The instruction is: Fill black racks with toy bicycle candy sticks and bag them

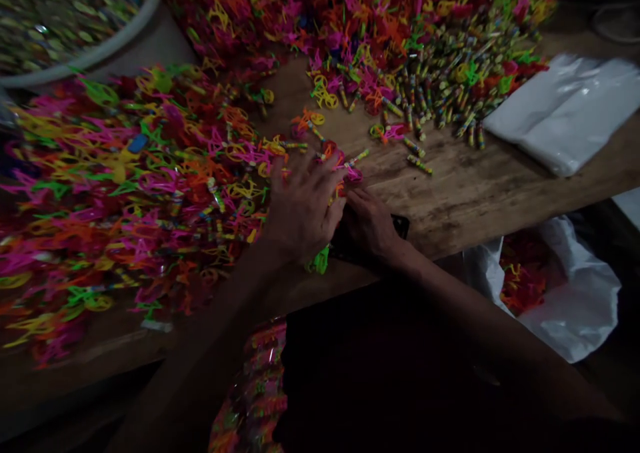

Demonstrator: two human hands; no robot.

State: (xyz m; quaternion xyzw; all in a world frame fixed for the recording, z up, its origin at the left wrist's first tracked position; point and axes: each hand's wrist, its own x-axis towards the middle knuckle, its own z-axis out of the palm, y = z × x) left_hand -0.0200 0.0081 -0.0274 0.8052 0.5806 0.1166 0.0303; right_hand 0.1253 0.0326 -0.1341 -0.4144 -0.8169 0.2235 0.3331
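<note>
Plastic toy pieces (345, 173) lay at centre, under the fingertips of both hands. Left hand (303, 206) was spread flat over them; right hand (370, 223) curled loosely, grip unclear. Heaps (125, 186) lay at nine o'clock, paper rolls (440, 86) at one o'clock on the counter (475, 193).

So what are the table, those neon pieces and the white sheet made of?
Table: seemingly bare wood, matte, grain and worn patches showing. Neon pieces: likely thin moulded plastic, bright and slightly glossy. White sheet: probably plastic film, shiny with soft creases.
</note>
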